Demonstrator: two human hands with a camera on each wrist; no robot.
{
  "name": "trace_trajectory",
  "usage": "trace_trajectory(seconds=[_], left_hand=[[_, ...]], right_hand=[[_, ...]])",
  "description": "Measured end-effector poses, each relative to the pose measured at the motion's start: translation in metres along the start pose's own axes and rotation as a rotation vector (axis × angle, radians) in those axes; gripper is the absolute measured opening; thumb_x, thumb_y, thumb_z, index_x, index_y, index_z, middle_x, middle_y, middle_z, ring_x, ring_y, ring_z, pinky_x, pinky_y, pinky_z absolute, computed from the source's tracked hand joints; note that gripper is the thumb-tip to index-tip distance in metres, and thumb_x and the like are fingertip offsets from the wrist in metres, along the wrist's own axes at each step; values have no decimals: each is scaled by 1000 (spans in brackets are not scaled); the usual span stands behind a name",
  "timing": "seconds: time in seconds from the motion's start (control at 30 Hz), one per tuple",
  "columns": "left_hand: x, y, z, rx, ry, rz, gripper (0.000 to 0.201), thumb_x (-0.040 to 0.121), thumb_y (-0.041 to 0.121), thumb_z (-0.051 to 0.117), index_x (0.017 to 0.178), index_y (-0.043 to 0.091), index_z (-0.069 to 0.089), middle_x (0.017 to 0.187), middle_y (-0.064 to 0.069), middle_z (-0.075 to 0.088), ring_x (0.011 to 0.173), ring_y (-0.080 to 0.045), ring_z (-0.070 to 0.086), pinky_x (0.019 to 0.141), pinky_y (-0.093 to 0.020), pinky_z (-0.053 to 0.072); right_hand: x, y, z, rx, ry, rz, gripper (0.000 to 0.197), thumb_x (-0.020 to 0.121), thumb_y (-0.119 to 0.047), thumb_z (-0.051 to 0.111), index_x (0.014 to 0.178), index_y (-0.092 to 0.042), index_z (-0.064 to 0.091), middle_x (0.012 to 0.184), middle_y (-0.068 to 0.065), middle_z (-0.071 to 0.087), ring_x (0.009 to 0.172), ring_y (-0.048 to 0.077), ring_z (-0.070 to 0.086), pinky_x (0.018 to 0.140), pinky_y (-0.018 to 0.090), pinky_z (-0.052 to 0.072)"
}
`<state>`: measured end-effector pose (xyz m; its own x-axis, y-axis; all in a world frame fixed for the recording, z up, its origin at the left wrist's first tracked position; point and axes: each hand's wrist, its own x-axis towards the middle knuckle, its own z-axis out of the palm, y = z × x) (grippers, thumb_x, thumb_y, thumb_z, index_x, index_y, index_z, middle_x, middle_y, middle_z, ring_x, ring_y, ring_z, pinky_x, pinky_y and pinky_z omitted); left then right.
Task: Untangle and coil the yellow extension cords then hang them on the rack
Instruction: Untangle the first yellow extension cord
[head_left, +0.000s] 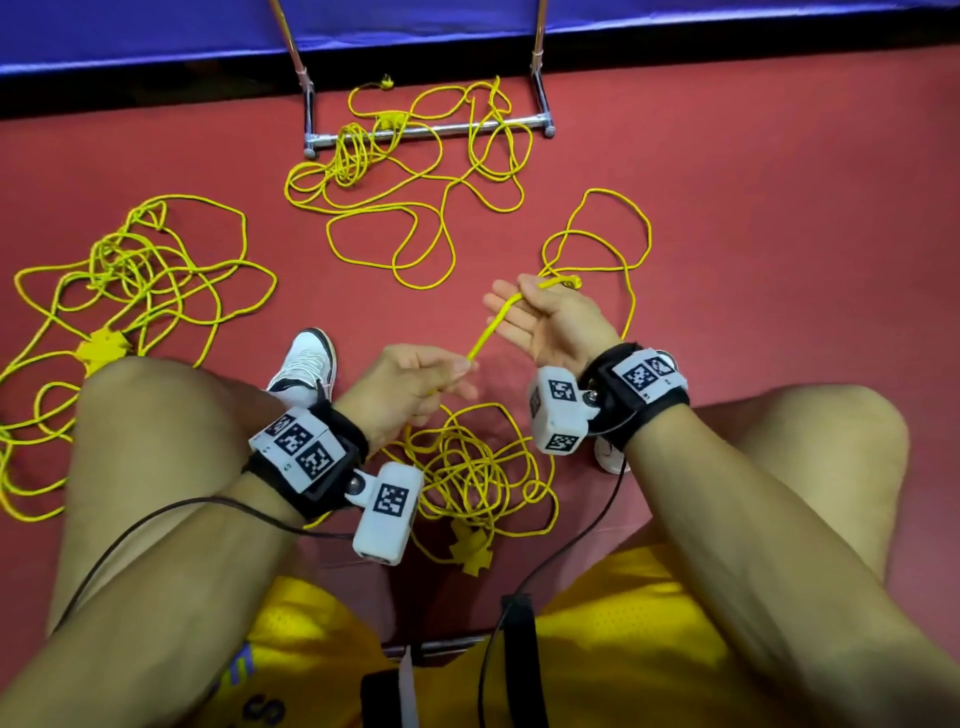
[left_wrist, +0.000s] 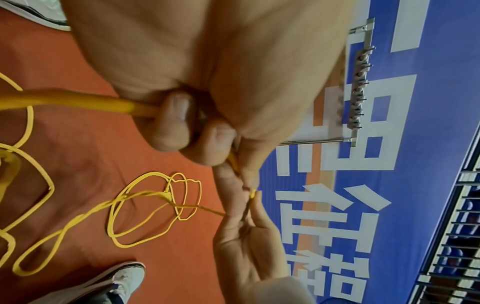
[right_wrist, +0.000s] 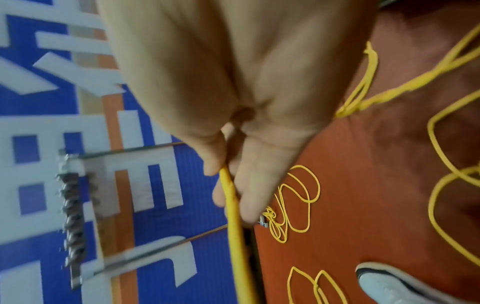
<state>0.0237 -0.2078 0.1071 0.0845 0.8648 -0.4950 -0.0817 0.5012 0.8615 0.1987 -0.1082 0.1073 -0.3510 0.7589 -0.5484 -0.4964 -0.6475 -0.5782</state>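
Note:
A yellow extension cord (head_left: 488, 332) runs taut between my two hands above the red floor. My left hand (head_left: 410, 384) grips it in curled fingers, and the cord (left_wrist: 78, 100) leaves that fist toward a tangle (head_left: 478, 467) between my feet. My right hand (head_left: 545, 317) lies palm up with its thumb pinning the cord (right_wrist: 235, 226) against the fingers. The cord's knotted end (head_left: 571, 283) sticks out past that thumb. The metal rack (head_left: 431, 130) stands on the floor ahead, and its row of hooks (left_wrist: 359, 86) shows against the blue wall.
More yellow cord lies tangled at the left (head_left: 135, 275) with a socket block (head_left: 101, 351), and across the rack's base (head_left: 405, 171). A loose loop (head_left: 597, 234) lies beyond my right hand. A second socket block (head_left: 470, 551) sits near my white shoes (head_left: 306, 364).

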Motion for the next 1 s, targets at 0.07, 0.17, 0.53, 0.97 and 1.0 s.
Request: trace_trajectory(seconds=[0.07, 0.17, 0.53, 0.97, 1.0], left_hand=[[1, 3, -2, -26, 63, 12, 10, 96, 8, 57, 98, 6, 67, 76, -8, 74, 35, -2, 23, 37, -14, 17], [2, 5, -2, 38, 205, 63, 8, 92, 4, 66, 98, 7, 70, 77, -5, 76, 36, -3, 31, 37, -16, 24], [-3, 3, -1, -18, 54, -22, 10, 93, 3, 61, 97, 8, 69, 77, -8, 75, 36, -2, 24, 37, -14, 20], [-7, 6, 3, -51, -62, -76, 14, 98, 11, 53, 95, 4, 64, 67, -6, 68, 36, -2, 25, 39, -17, 17], [-6, 4, 6, -33, -70, -80, 13, 98, 12, 54, 94, 5, 64, 67, -6, 68, 36, -3, 25, 40, -18, 17]], right_hand=[[3, 1, -3, -115, 124, -43, 4, 100, -7, 53, 96, -8, 52, 73, 7, 74, 66, 19, 74, 53, 27, 57], [7, 6, -8, -249, 291, -101, 19, 91, -10, 69, 103, 0, 56, 71, 12, 69, 54, 16, 70, 47, 23, 54], [10, 8, -15, -178, 310, -13, 20, 94, -17, 66, 104, -4, 55, 74, 9, 69, 57, 17, 70, 50, 27, 57], [8, -41, -43, -40, 491, -132, 25, 107, -13, 30, 124, -8, 47, 92, 1, 53, 68, 8, 55, 42, 17, 50], [11, -45, -34, 36, 492, -277, 21, 106, -10, 32, 119, -13, 48, 99, 3, 56, 69, 9, 58, 44, 19, 51]])
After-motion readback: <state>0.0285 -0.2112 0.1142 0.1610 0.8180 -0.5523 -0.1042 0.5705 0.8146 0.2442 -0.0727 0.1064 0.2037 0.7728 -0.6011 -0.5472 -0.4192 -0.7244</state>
